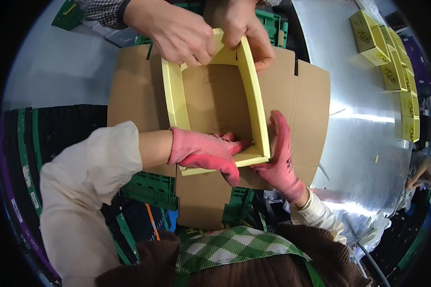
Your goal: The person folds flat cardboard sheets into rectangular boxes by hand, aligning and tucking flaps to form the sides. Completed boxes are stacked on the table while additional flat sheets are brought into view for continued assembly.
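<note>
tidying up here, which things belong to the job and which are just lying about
In the job:
yellow frame, gripped by gloved left hand
cardboard beneath
probably yellow boxes, right

Apparently lying about:
clear plastic
small tan scrap on metal table

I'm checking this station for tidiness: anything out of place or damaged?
Crumpled clear plastic is bunched by the near end of the metal table, looking discarded. A small yellowish scrap lies loose on that table, like a stray offcut. The yellow box being handled shows no clear damage.
</note>
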The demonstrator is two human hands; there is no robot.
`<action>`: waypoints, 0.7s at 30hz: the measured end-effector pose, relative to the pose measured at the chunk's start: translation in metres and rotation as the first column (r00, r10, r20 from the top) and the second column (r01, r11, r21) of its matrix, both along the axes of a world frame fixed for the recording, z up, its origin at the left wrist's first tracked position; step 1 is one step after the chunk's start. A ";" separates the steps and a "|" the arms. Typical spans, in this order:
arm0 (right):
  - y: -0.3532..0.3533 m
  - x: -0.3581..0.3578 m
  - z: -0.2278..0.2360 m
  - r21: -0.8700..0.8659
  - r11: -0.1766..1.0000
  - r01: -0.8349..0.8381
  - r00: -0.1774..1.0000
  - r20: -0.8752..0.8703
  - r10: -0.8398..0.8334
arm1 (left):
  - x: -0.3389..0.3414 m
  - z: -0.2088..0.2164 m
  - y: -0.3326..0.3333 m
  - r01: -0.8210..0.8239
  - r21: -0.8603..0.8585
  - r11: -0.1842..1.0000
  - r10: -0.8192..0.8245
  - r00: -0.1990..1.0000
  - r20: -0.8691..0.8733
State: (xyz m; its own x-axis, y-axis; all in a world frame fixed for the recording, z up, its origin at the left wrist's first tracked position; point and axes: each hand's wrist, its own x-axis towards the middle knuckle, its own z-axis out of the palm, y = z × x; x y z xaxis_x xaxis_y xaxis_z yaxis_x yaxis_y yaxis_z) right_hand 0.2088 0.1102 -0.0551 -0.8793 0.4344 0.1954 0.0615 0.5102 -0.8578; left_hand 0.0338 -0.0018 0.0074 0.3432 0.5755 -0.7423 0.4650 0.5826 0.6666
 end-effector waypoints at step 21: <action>-0.006 -0.016 -0.004 0.061 0.981 -0.182 0.980 0.090 0.176 | -0.025 -0.010 0.027 0.159 0.056 0.986 -0.167 0.966 0.196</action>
State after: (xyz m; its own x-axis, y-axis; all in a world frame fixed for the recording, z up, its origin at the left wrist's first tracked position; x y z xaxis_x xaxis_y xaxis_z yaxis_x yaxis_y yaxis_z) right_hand 0.1924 0.1045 -0.0590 -0.9560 0.2569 0.1417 0.0339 0.5766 -0.8163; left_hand 0.0092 0.0251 -0.0026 0.5739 0.5268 -0.6270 0.4069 0.4811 0.7765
